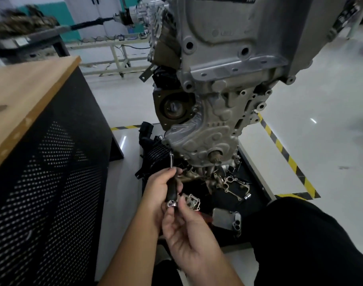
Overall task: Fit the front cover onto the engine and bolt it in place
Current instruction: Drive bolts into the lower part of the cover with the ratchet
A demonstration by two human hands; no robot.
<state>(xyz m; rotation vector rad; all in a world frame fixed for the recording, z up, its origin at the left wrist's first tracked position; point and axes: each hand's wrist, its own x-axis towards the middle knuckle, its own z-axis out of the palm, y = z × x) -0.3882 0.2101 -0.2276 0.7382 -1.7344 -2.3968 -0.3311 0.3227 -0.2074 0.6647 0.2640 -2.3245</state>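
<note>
- Front cover (199, 137) sits against the lower face of the engine (228, 58), already in place as far as can be judged. The crank stub (215, 156) pokes out near the cover's bottom edge.
- Driver (172, 182): black handle, thin steel shaft. Long axis runs up and slightly away from the person, nearly upright in the head view. The tip meets the cover's lower left corner, at what looks like a bolt boss; the bolt head itself is too small to make out.
- Left hand (162, 186) is the nearer one to the cover. Its fingers are curled round the black handle, thumb side toward the shaft; a firm grasp.
- Right hand (186, 226) is below, palm turned up. Its fingertips (181, 204) touch or pinch the chromed butt end (172, 203) of the driver; the rest of the fingers are loosely bent. Cannot tell whether it truly grips or only steadies.
- Judgement: bolting stage, working the lower left fastener. The next move depends on keeping the shaft in line with the bolt axis, up from the hands; a tilt could slip the tip off.
- Loose parts, a gasket (235, 183) among them, lie on the black floor tray (257, 174) beneath the engine, just beyond the hands.
- A wood-topped bench (21, 96) with a perforated side stands to the left.
</note>
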